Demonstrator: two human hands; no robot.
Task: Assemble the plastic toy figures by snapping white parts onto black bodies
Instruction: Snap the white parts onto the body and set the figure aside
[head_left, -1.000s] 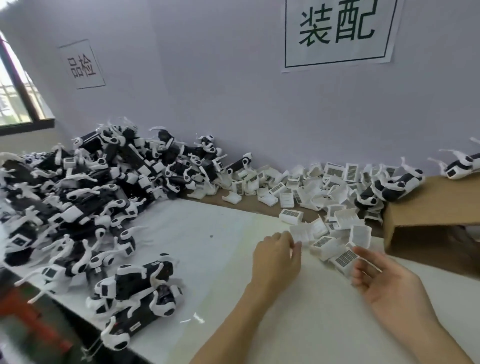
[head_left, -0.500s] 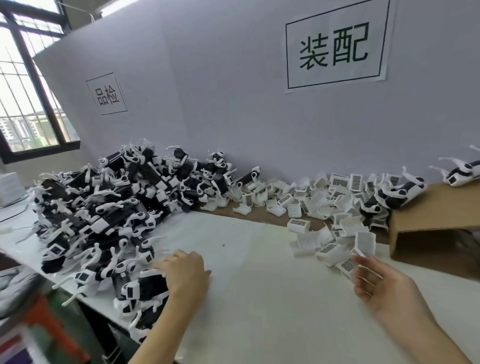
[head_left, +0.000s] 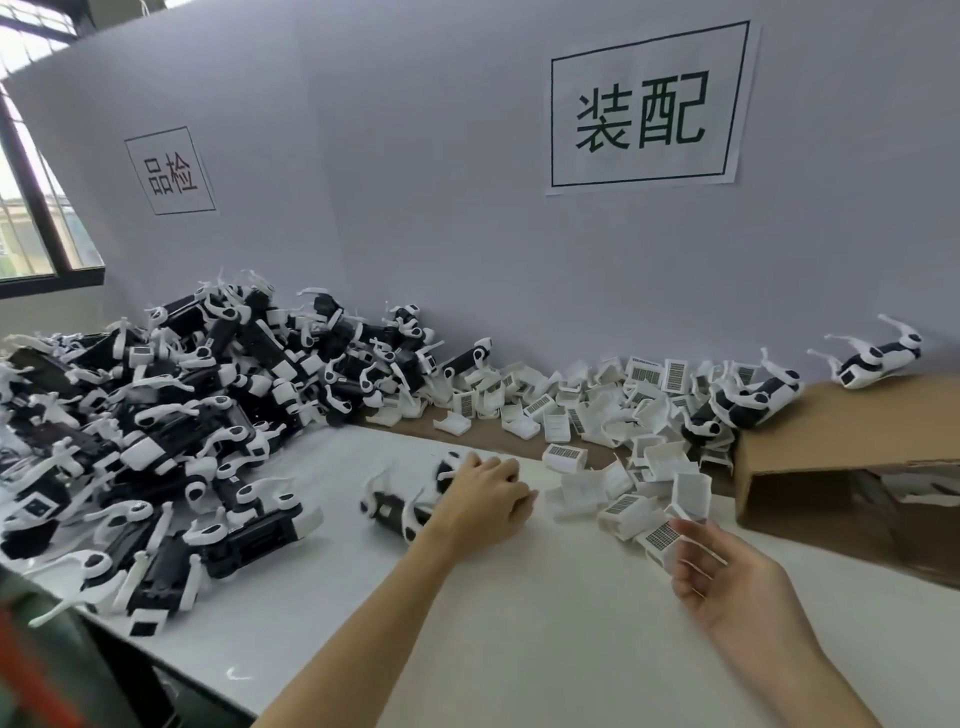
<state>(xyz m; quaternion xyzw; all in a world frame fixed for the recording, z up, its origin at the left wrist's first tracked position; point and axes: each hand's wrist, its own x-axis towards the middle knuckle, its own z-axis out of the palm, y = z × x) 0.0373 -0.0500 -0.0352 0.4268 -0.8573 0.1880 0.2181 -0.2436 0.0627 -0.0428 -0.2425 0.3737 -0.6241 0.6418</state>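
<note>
Nearest the camera, the right hand (head_left: 727, 587) is seen palm-up above the white table (head_left: 519, 649), its curled fingers pinching a white part (head_left: 662, 538) with a barcode label at the near edge of the scattered parts. The left hand (head_left: 485, 501) is held further forward, knuckles up, fingers curled over a black toy body (head_left: 402, 506) with white limbs, which is blurred and lies on the table just left of the hand; whether it is lifted cannot be told. The two hands are well apart. Beyond them, a loose heap of white parts (head_left: 597, 415) is spread along the back of the table, between a large pile of black-and-white figures (head_left: 171, 415) at the left and an open cardboard box (head_left: 841, 447) at the right. Two figures are shown at the box: one (head_left: 748, 402) leaning against its left corner, one (head_left: 878, 358) on its top. Farthest back, a pale wall carries two paper signs, a large one (head_left: 647, 104) and a small one (head_left: 170, 171); a window (head_left: 31, 208) is seen at the far left.
</note>
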